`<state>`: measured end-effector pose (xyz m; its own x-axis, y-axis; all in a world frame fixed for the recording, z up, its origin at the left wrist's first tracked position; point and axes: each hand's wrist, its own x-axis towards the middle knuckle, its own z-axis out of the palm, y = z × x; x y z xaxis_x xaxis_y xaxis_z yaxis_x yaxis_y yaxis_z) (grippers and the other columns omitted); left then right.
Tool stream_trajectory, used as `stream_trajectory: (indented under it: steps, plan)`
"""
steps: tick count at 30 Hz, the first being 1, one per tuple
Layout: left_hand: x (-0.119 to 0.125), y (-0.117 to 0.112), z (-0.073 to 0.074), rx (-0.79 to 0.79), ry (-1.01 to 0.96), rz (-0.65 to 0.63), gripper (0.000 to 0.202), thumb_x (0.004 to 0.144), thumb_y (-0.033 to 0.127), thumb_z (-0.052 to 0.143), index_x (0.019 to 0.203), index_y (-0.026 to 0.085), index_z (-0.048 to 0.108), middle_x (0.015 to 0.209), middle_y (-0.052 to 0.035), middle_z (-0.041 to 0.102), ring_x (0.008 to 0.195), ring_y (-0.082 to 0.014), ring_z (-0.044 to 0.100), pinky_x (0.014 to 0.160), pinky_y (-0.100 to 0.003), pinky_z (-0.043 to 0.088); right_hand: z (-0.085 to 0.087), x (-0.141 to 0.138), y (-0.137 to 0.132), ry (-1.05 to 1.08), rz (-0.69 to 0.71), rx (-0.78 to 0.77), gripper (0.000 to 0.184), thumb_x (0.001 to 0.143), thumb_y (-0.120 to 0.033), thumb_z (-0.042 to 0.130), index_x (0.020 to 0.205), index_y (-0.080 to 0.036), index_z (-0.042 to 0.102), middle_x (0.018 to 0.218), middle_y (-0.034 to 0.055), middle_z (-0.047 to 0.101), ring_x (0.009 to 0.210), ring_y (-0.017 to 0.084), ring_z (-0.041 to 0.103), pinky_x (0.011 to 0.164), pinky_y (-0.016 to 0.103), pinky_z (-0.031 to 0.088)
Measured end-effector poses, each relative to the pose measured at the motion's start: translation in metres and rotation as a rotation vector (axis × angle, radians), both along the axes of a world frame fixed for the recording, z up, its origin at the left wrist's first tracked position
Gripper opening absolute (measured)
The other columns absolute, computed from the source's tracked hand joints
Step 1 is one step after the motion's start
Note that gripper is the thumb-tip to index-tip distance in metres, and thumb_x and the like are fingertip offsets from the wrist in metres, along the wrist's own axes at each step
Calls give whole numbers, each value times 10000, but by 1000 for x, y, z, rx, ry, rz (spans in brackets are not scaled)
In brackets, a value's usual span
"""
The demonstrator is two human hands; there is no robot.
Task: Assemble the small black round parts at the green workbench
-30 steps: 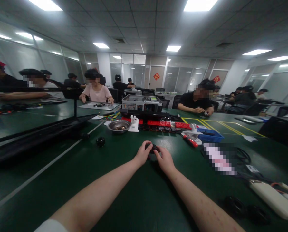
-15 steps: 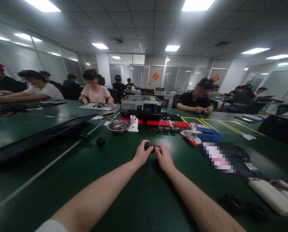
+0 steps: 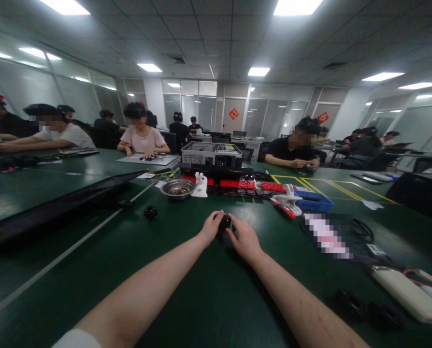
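Between my two hands, just above the green table (image 3: pixel 187 270), is a small round black wheel-like part (image 3: pixel 224 222). My left hand (image 3: pixel 211 229) grips it from the left, thumb near the top. On its other side my right hand (image 3: pixel 244 236) closes fingers and thumb around the right edge. My fingers hide much of its outline. A similar black wheel-like part (image 3: pixel 151 212) lies to the left of my hands. Two more, a ring-shaped one (image 3: pixel 351 303) and another beside it (image 3: pixel 384 316), rest near my right forearm.
Ahead stand a metal bowl (image 3: pixel 178 189) with small parts, a white stand (image 3: pixel 200 185), red-marked boxes (image 3: pixel 237 184) and an open computer case (image 3: pixel 211 155). Red-handled pliers (image 3: pixel 285 210) lie by a blue tray (image 3: pixel 314 200). A long black panel (image 3: pixel 62 209) is left; co-workers sit across.
The black part has turned in my hands, so its round side now shows instead of a narrow end pointing right. My right fingers have moved up around it.
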<state>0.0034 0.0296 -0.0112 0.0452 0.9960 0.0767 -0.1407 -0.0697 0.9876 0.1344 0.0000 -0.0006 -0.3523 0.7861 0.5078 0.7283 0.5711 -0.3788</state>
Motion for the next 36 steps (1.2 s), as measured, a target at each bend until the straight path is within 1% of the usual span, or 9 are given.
stream_trajectory:
  steps: [5, 9, 14, 17, 21, 24, 28, 32, 36]
  plan:
    - [0, -3, 5, -14, 47, 82, 260, 679, 392, 500, 814, 170, 500, 738, -26, 505, 574, -110, 505, 408, -189, 399, 2, -3, -3, 55, -129, -103, 417, 793, -393, 391, 1152, -179, 399, 797, 47, 567, 738, 166, 513, 645, 266, 370]
    - [4, -7, 5, 21, 81, 119, 215, 687, 326, 487, 847, 182, 496, 791, -34, 516, 637, -125, 521, 449, -195, 412, 1, 2, 2, 24, -268, -175, 413, 819, -482, 264, 891, -186, 544, 695, 39, 568, 661, 161, 513, 548, 246, 320]
    - [11, -10, 0, 135, 82, 92, 235, 657, 224, 523, 887, 178, 501, 813, -25, 513, 743, -126, 517, 637, -228, 440, -1, 3, 3, 17, -228, -194, 499, 839, -477, 190, 697, -176, 561, 651, 39, 567, 616, 138, 509, 510, 230, 289]
    - [12, -10, -2, 158, 87, 64, 241, 655, 215, 527, 893, 182, 505, 831, -24, 508, 767, -128, 512, 659, -227, 436, -1, 3, 4, 52, -202, -183, 467, 837, -464, 218, 710, -169, 557, 665, 42, 566, 622, 141, 505, 519, 234, 305]
    - [11, -8, -3, 40, 9, 24, 273, 714, 366, 460, 918, 183, 465, 851, -43, 505, 701, -133, 521, 503, -205, 429, -1, 3, 4, 111, -130, -90, 303, 804, -391, 369, 916, -160, 530, 798, 55, 573, 723, 158, 505, 607, 252, 357]
    - [10, -7, -1, -24, -13, 25, 320, 708, 419, 459, 919, 179, 448, 789, -34, 509, 583, -104, 505, 428, -185, 391, 1, 2, 2, 159, -45, -49, 337, 757, -321, 458, 1052, -159, 467, 906, 63, 559, 795, 162, 501, 682, 266, 377]
    - [10, -11, 4, -45, -38, 45, 284, 709, 359, 464, 929, 183, 434, 765, -23, 511, 535, -86, 491, 416, -177, 368, 0, 0, 1, 245, -45, -121, 357, 777, -361, 415, 1088, -187, 440, 876, 43, 567, 751, 153, 520, 647, 265, 391]
    - [9, -18, 8, 104, 25, 59, 294, 667, 250, 502, 950, 193, 445, 806, -15, 490, 616, -98, 495, 477, -184, 396, -3, 2, 4, 276, -118, -251, 375, 815, -451, 285, 844, -188, 551, 661, 12, 560, 608, 136, 517, 534, 233, 360]
    - [9, -21, 7, 212, 79, 30, 331, 655, 193, 490, 983, 201, 445, 836, -15, 471, 637, -102, 480, 494, -193, 401, -2, 4, 3, 277, -126, -258, 475, 819, -491, 230, 642, -175, 538, 553, 6, 519, 525, 121, 481, 479, 214, 318]
